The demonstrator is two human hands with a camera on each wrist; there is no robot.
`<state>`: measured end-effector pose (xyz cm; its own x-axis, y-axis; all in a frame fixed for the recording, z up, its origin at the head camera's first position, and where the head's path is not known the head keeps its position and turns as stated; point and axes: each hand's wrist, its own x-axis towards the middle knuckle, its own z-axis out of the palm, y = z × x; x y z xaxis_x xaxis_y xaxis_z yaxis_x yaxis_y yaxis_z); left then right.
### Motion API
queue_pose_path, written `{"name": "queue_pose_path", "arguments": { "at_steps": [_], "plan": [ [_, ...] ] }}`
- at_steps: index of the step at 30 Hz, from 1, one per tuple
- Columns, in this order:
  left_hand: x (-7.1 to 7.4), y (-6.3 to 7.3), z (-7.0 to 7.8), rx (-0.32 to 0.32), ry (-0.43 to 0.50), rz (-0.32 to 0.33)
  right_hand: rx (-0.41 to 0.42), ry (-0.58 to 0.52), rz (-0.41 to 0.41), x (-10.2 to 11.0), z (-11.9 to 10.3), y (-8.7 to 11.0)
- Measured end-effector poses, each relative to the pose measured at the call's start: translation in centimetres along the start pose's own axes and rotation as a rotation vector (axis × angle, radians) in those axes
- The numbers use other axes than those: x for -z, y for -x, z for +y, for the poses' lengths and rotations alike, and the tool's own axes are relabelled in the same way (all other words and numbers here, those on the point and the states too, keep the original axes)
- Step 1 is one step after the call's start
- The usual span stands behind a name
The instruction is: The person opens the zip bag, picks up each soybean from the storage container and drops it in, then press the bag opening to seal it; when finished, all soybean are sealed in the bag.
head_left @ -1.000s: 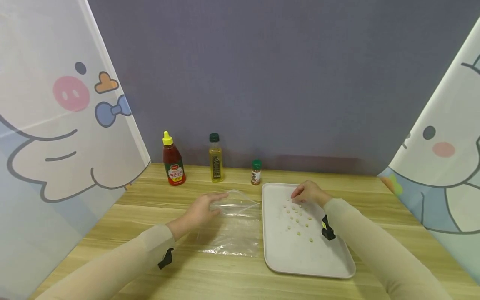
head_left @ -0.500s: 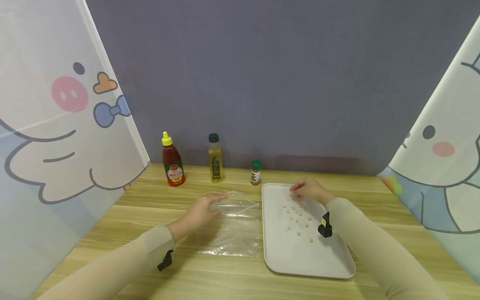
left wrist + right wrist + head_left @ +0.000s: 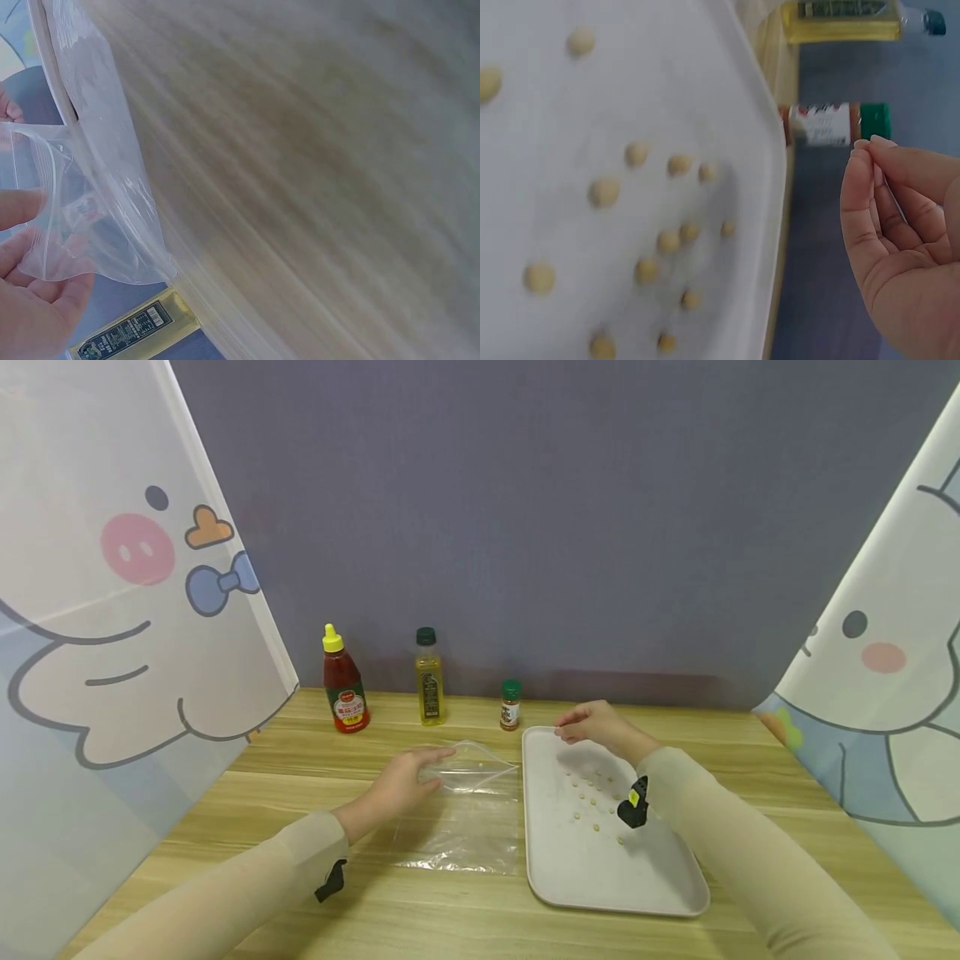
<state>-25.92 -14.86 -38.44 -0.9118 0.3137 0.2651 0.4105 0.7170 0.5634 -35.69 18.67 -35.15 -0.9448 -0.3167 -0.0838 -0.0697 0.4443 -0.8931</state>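
My left hand grips the mouth of a clear zip-lock bag, thumb on one side of the rim and fingers on the other. The bag's mouth gapes; its body lies flat on the table. In the left wrist view the zip strip of the bag shows beside the thumb. My right hand hovers over the tray's far left corner, thumb and index fingertips pinched together. A soybean appears to be between them, though the fingertips hide it. Several pale yellow soybeans lie scattered on the white tray.
Along the back of the table stand a red sauce bottle with a yellow cap, an oil bottle and a green-capped spice jar. A grey panel rises behind them. Printed cartoon panels flank both sides.
My right hand has lifted from among the soybeans and moved left and away toward the tray's far corner. The farthest soybean no longer shows on the tray. My left hand stays put.
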Motion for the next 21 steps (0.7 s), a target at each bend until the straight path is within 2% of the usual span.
{"name": "queue_pose_path", "arguments": {
  "at_steps": [9,21],
  "plan": [
    [0.0,0.0,0.1,0.003,0.008,0.0,0.046,-0.037,-0.035,-1.9,-2.6,0.3],
    [0.0,-0.1,0.3,-0.007,0.012,0.002,0.121,-0.002,-0.135,-5.9,-5.6,0.8]
  ]
}}
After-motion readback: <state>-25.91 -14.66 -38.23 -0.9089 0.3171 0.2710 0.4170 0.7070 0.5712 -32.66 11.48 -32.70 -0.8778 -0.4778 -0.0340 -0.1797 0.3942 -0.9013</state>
